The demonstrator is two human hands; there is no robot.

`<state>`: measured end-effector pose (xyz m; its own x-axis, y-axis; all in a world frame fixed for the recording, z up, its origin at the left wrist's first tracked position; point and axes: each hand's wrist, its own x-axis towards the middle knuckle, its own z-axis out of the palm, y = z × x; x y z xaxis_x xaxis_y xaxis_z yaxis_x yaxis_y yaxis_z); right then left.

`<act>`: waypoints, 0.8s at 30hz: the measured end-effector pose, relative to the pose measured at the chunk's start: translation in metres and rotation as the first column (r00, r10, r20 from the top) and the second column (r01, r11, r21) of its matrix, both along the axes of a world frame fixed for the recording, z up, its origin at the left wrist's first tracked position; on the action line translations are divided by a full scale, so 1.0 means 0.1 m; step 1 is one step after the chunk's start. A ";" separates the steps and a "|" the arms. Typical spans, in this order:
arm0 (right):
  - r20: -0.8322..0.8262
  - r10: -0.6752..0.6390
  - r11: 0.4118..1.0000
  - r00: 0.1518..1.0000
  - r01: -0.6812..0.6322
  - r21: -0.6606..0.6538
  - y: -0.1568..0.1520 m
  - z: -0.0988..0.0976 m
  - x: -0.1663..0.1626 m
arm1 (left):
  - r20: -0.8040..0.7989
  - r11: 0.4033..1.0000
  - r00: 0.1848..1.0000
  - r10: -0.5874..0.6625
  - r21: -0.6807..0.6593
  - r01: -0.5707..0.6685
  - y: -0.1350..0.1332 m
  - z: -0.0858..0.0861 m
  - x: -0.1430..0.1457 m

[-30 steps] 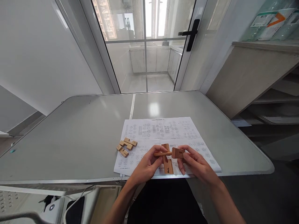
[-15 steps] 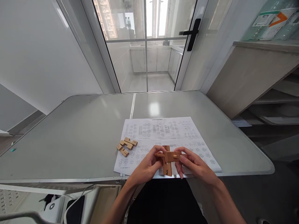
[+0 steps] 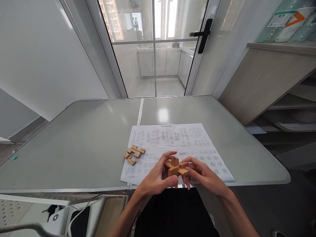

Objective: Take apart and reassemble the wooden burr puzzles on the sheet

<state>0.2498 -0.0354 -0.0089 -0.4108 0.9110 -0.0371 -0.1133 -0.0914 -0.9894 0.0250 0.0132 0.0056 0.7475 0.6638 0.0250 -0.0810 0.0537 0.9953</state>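
Between my hands, over the front edge of the printed sheet (image 3: 170, 138), is a partly joined wooden burr puzzle (image 3: 174, 170) of crossing notched sticks. My left hand (image 3: 158, 174) grips its left side, thumb at the near face and fingers behind. On the right, my right hand (image 3: 201, 172) is closed on the ends of the sticks that point right, pinching them between thumb and fingers. Several loose notched wooden pieces (image 3: 133, 154) lie together on the sheet's left edge, apart from my hands.
The sheet with rows of small diagrams lies on a grey table (image 3: 86, 141). Below the table's left front stand a white device (image 3: 58, 219) and a cable. Beyond is a glass door with a black handle (image 3: 202, 35); shelves (image 3: 283, 102) stand at the right.
The wooden puzzle has been turned and tilted in my hands, so its long upright stick no longer shows lengthwise. My left thumb has shifted to its near side. The loose pieces have stayed put.
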 end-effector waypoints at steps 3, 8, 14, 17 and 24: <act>0.020 -0.020 1.000 1.000 0.020 -0.003 -0.01 0.00 -0.01 | -0.044 0.999 0.999 0.022 -0.032 -0.023 -0.02 0.02 0.02; 0.032 -0.034 0.999 0.999 0.034 0.009 -0.02 0.01 -0.04 | -0.075 0.997 0.995 0.065 -0.023 -0.067 -0.03 0.05 0.05; 0.023 -0.052 0.998 0.998 0.052 0.028 -0.04 -0.02 -0.06 | -0.083 0.998 0.995 0.058 0.015 -0.057 -0.03 0.08 0.06; -0.007 -0.053 0.998 0.999 0.053 0.020 -0.03 -0.02 -0.03 | -0.064 0.998 0.997 0.039 0.057 -0.036 -0.03 0.11 0.07; -0.071 -0.069 0.996 0.995 0.064 -0.064 -0.02 -0.03 0.04 | -0.164 0.994 0.982 0.089 -0.050 -0.099 -0.04 0.10 0.12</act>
